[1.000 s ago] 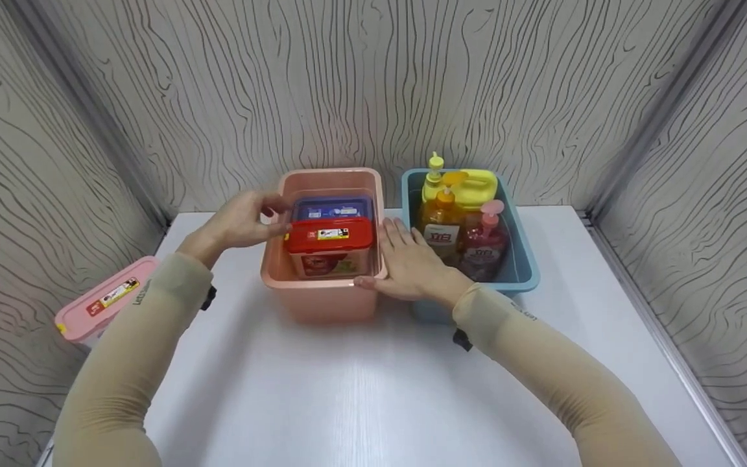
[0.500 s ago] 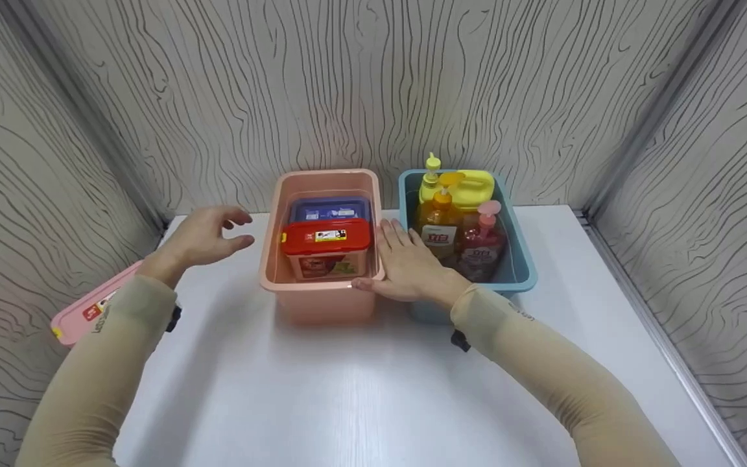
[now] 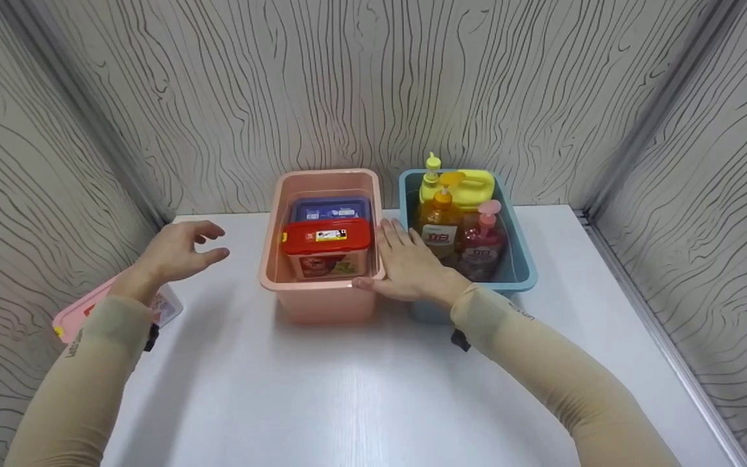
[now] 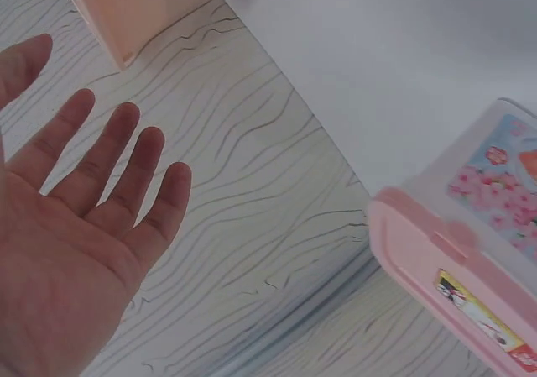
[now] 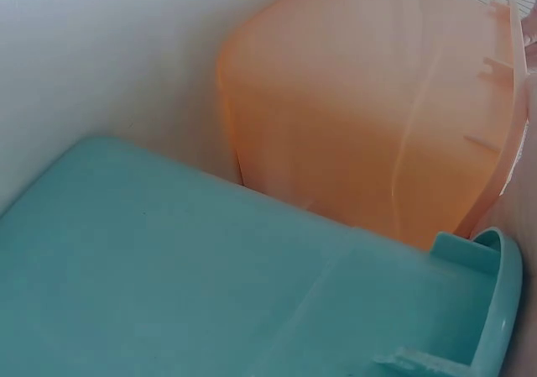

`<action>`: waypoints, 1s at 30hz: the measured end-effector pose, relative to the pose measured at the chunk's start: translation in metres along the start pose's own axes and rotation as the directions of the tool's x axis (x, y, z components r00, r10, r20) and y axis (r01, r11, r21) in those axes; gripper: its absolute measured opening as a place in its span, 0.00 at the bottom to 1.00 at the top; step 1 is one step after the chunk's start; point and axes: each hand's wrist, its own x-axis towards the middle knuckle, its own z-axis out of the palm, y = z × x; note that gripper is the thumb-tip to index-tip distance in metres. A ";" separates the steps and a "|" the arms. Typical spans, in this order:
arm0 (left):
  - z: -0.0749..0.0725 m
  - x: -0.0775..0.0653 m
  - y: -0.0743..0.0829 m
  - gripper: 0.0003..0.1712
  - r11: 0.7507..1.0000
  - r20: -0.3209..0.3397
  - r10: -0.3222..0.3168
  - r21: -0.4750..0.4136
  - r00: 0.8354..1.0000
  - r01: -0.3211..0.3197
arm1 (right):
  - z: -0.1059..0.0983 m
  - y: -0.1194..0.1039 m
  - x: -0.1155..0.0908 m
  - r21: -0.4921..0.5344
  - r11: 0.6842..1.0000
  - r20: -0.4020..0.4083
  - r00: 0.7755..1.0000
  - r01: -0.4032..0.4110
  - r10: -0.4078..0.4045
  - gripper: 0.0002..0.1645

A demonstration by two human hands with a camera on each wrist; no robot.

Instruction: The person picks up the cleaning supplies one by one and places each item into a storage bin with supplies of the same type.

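Observation:
My left hand (image 3: 176, 251) hangs in the air at the left, fingers relaxed and holding nothing. Below it, partly hidden by the wrist and sleeve, lies a clear box with a pink lid (image 3: 77, 314); the left wrist view shows flower pictures on this pink-lidded box (image 4: 419, 251). My right hand (image 3: 409, 266) rests with straight fingers on the right rim of the pink bin (image 3: 328, 305), its thumb at the front corner. Inside that bin, a red-lidded box (image 3: 331, 246) sits in front of a blue-lidded box (image 3: 332, 209).
Right of the pink bin stands a blue bin (image 3: 517, 283). It holds an orange pump bottle (image 3: 439, 237), a dark red pump bottle (image 3: 480, 256) and a yellow jug (image 3: 477, 187). Wood-patterned walls (image 3: 347, 78) close in the white table (image 3: 347, 389) behind and at both sides.
My left hand has left the red-lidded box and moved left, over towards the pink-lidded box. The right hand stays on the pink bin's rim.

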 end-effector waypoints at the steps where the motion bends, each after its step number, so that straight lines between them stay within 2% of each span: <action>1: 0.000 -0.002 -0.004 0.29 1.000 -0.003 -0.001 0.001 1.000 0.001 | 0.000 0.000 0.000 0.002 1.000 0.001 1.000 -0.001 0.001 0.81; 12: -0.002 -0.032 -0.040 0.30 0.999 -0.066 -0.050 -0.024 0.997 0.048 | -0.001 -0.001 0.000 -0.031 1.000 -0.008 1.000 0.004 -0.005 0.80; 18: -0.003 -0.043 -0.054 0.33 0.993 -0.042 -0.109 -0.052 0.993 0.107 | -0.001 0.000 0.000 -0.027 1.000 0.001 1.000 -0.002 0.002 0.81; 26: 0.000 -0.059 -0.074 0.39 0.975 -0.006 -0.205 -0.085 0.979 0.204 | -0.001 -0.001 -0.001 -0.019 1.000 0.006 1.000 -0.008 0.008 0.81; 30: 0.003 -0.065 -0.085 0.42 0.972 -0.024 -0.229 -0.062 0.973 0.227 | -0.001 0.000 -0.001 -0.021 1.000 -0.006 1.000 -0.002 0.002 0.81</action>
